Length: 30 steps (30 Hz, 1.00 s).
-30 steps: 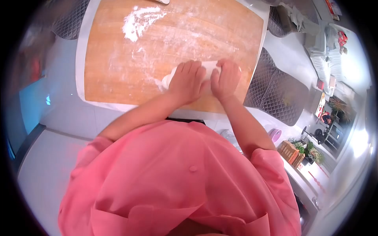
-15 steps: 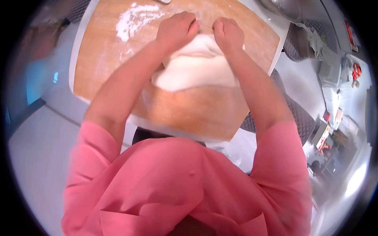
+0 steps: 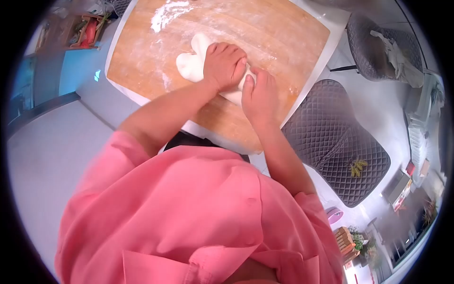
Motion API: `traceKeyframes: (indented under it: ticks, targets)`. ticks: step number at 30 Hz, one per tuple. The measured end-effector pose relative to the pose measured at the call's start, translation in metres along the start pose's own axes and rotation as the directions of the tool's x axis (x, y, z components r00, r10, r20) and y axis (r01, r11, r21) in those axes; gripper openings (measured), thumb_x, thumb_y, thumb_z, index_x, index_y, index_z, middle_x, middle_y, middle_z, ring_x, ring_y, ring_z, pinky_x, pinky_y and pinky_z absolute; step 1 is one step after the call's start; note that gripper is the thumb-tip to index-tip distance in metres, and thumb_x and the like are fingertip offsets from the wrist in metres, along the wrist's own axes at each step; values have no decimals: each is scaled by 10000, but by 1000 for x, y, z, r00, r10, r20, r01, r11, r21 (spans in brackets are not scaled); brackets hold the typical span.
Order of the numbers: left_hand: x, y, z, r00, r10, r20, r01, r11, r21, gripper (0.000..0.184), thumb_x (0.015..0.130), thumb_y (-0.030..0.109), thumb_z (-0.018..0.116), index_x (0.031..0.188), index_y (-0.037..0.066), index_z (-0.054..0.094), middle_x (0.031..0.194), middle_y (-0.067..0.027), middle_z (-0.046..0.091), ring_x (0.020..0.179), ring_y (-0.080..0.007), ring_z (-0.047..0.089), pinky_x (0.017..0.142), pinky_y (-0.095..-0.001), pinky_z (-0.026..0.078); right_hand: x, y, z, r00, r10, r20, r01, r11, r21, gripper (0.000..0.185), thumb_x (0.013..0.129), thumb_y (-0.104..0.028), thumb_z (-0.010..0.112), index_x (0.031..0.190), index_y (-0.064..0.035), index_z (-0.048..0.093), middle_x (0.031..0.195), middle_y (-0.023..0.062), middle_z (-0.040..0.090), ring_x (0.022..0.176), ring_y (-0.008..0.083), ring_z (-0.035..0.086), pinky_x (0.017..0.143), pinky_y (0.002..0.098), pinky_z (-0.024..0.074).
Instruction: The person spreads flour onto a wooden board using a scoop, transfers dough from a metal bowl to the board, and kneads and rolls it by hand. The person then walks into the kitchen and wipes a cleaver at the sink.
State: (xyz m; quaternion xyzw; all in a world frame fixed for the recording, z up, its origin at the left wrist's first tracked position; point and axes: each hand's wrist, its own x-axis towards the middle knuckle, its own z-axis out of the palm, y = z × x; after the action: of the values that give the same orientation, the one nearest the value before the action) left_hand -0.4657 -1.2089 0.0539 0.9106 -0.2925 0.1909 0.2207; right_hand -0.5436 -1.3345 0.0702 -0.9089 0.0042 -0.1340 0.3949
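Note:
A lump of white dough (image 3: 190, 67) lies on a floured wooden board (image 3: 283, 42), its two rounded lobes sticking out to the left. My left hand (image 3: 224, 65) presses down on the middle of the dough with its fingers curled over it. At the dough's right end, my right hand (image 3: 261, 97) wraps round it, thumb and fingers bent inward. Both hands cover a good part of the dough, so its full shape is hidden.
Loose flour (image 3: 169, 14) is spread at the board's far left. A quilted dark chair (image 3: 331, 128) stands right of the table, and a second chair (image 3: 383, 45) with a pale cloth (image 3: 399, 61) over it is farther back. A wooden rack (image 3: 87, 32) is at upper left.
Both hands have come nearer to me and closer together. The dough, broad and folded before, now lies slantwise with two lobes at its left. My view has shifted too.

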Motion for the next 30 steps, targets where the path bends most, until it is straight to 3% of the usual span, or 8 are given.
traceKeyframes:
  ticks: [3,8,16,19,21,22,26,30]
  targets:
    - [35,-12,25,987,-44,152,58,994,-93,107,744,207,537,752,115,592,769,-34,593,786,-259,530,730,-375,364,33,24,10,995,22,-99,-26,999,-36,179,833,-150,522,976,-45,542,949,150,584,881,351,533,752,450,446]
    - [78,-33,69,996,73,57,-67,992,-104,134,673,216,591,657,101,524,674,-40,564,654,-262,526,587,-395,368,84,65,9,998,-36,-53,31,994,-101,134,867,-151,494,937,-57,560,859,137,600,823,341,563,705,449,455]
    - [112,-25,86,996,-35,88,45,992,-116,188,758,255,555,732,84,629,735,-75,621,743,-290,578,674,-377,419,113,69,3,990,136,46,-120,961,-248,239,900,-223,431,899,-41,586,845,170,624,819,359,582,715,453,457]
    - [119,-15,40,912,-244,330,241,969,51,271,821,268,503,832,74,692,793,-119,649,842,-282,607,754,-378,454,116,43,-12,944,304,126,-269,933,-240,310,911,-248,405,844,-26,610,857,190,628,835,369,587,728,455,456]
    - [137,-26,-20,445,-31,895,217,973,-75,350,812,345,508,966,96,700,910,-111,662,968,-245,593,821,-393,446,107,16,-8,887,415,205,-370,902,-224,342,915,-257,395,813,-21,621,861,195,630,846,371,588,732,454,456]
    - [134,-34,-38,419,61,906,206,965,-161,312,803,309,519,929,86,699,951,-110,664,980,-274,581,765,-430,467,100,-5,-4,898,406,171,-354,896,-268,354,906,-260,400,787,-17,629,867,202,623,850,375,583,740,454,454]
    - [19,-62,-29,913,171,372,-115,979,-168,212,822,268,522,850,106,656,894,-51,612,956,-231,526,824,-389,386,48,-74,38,968,247,51,-194,857,-478,293,882,-243,393,951,-41,593,943,184,601,920,363,541,818,455,417]
    - [-18,-52,-46,972,130,194,-83,969,-234,143,783,248,547,812,124,612,850,-28,561,936,-209,497,821,-372,350,20,-64,53,987,-132,-94,75,886,-457,203,849,-210,424,904,-68,559,882,134,590,855,337,536,756,440,414]
